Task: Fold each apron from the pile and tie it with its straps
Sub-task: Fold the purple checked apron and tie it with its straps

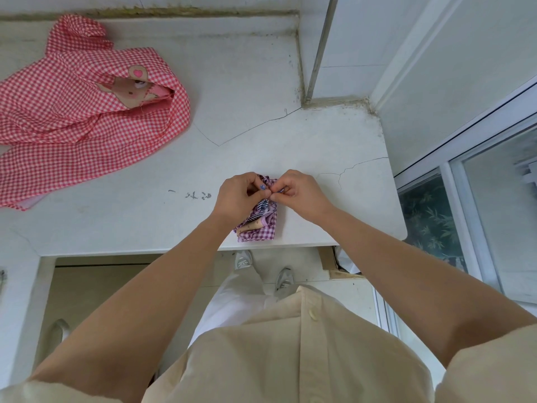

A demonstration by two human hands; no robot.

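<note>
1. The purple gingham apron (260, 228) is lying as a small folded bundle on the white tabletop (261, 126), close to its near edge and directly in front of the person. Keeping it on the surface is letting the folds sit stacked while both hands work above.
2. The left hand (238, 199) is curling over the bundle's far end. Its grip is closed, with thumb and fingertips pinching the apron's cloth, apparently to pin the folds so they do not spring apart.
3. The right hand (302, 196) is meeting it fingertip to fingertip, its grip narrowed to a pinch on a thin strap (279, 191). Which strap end it is holding cannot be told.
4. Judging by this posture, the tying step is under way on this apron. The hands are working at one point because a knot needs opposing pulls.
5. The red gingham apron (87, 112), bearing a bear appliqué (130, 91), is lying loose and unfolded at the far left of the tabletop. It is well apart from the bundle and seemingly waiting its turn.
</note>
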